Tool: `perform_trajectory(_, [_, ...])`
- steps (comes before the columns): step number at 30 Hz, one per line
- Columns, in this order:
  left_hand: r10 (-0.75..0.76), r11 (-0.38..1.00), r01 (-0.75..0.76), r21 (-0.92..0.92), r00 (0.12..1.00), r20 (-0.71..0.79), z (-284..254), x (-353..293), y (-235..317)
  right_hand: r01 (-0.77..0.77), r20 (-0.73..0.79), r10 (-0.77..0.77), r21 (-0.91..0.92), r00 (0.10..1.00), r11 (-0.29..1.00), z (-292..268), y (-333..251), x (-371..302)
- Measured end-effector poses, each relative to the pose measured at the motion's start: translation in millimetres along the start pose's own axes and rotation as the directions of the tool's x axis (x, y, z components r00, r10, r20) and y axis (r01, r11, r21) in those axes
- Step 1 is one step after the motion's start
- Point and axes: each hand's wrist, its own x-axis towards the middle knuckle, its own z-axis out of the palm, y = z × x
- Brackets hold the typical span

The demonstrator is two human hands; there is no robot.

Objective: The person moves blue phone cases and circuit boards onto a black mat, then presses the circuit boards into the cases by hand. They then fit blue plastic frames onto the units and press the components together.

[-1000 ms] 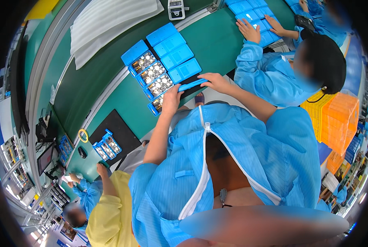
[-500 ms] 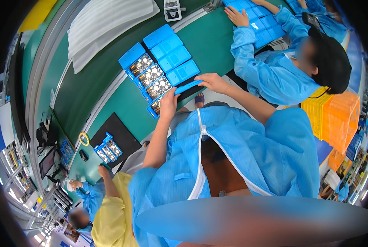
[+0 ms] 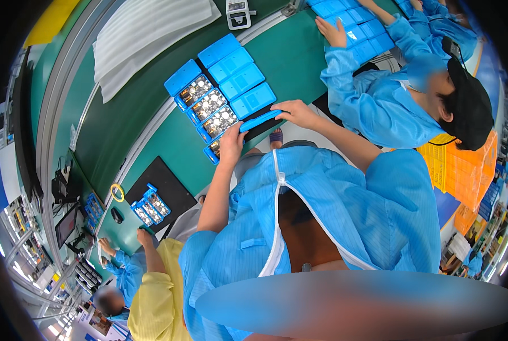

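Note:
My left hand (image 3: 231,145) and my right hand (image 3: 297,114) grip opposite ends of a blue plastic lid (image 3: 260,121), which I see nearly edge-on. It stands raised at the near end of a row of blue cases. The nearest case (image 3: 210,154) is partly hidden by my left hand. Beyond it, several open cases (image 3: 217,123) hold shiny metal parts, too small to make out. Their blue lids (image 3: 253,100) lie folded back flat to the right. A further blue lid (image 3: 182,77) sits at the far left corner of the row.
A green worktable (image 3: 291,54) carries white foam sheets (image 3: 148,40) and a small white device (image 3: 238,14). To the left lie a black mat (image 3: 166,193), another parts case (image 3: 151,207) and a yellow tape roll (image 3: 117,192). Co-workers stand on both sides; blue cases (image 3: 350,25) lie at right.
The lid in my hands has tilted slightly, showing more of its face. At right a co-worker's head and raised hand have shifted right; at left another person's hand has moved.

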Motion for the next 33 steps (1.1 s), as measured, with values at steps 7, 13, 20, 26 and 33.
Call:
perform_trajectory(7, [-0.049,0.998,0.052,-0.033,0.997,0.061,-4,1,6,0.130,0.026,-0.128,-0.215,0.991,0.968,-15,-24,8])
perform_trajectory(13, [0.224,0.970,-0.229,-0.078,0.972,-0.067,-14,36,74,0.289,0.174,-0.231,-0.556,0.957,0.779,-23,-82,26])
perform_trajectory(20, [-0.049,0.973,0.039,-0.229,0.998,-0.039,-14,32,67,0.101,-0.031,-0.107,-0.159,0.994,0.982,-13,-72,21])
perform_trajectory(26, [-0.067,0.950,0.048,-0.309,0.996,-0.051,-18,30,74,0.178,-0.106,-0.187,-0.086,0.977,0.980,-2,-57,14])
perform_trajectory(33, [-0.018,0.970,0.002,-0.245,0.998,-0.063,-23,32,77,0.120,-0.097,-0.125,-0.054,0.987,0.991,5,-61,16])
